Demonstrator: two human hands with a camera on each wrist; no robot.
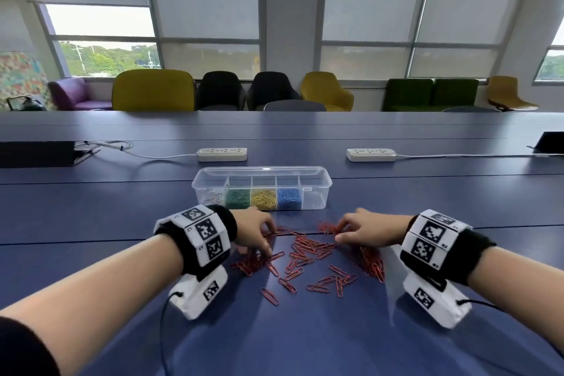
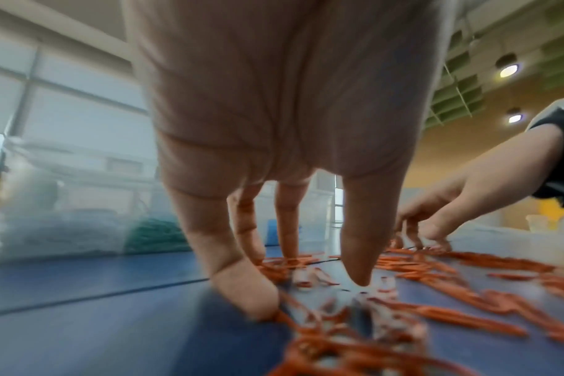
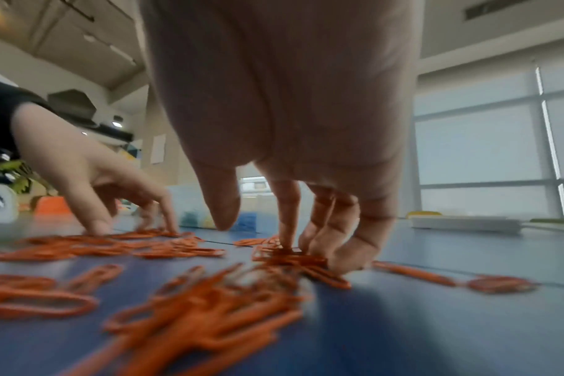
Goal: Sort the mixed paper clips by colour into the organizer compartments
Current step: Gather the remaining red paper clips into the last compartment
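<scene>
Many red paper clips (image 1: 305,250) lie scattered on the blue table (image 1: 91,207) between my hands. My left hand (image 1: 259,238) is spread over the left part of the pile, its fingertips (image 2: 242,292) pressing on clips. My right hand (image 1: 345,232) is on the right part; its bent fingers (image 3: 338,241) touch a clump of clips while the thumb (image 3: 222,203) hangs apart. Just beyond stands the clear organizer (image 1: 262,168), holding silver, green, yellow and blue clips from left to right. Its rightmost compartment (image 1: 314,192) looks empty.
Two white power strips (image 1: 222,154) (image 1: 371,155) lie behind the organizer, with cables running off to both sides. A black box (image 1: 36,154) sits at the far left and a dark object (image 1: 552,142) at the far right. Chairs line the table's far edge.
</scene>
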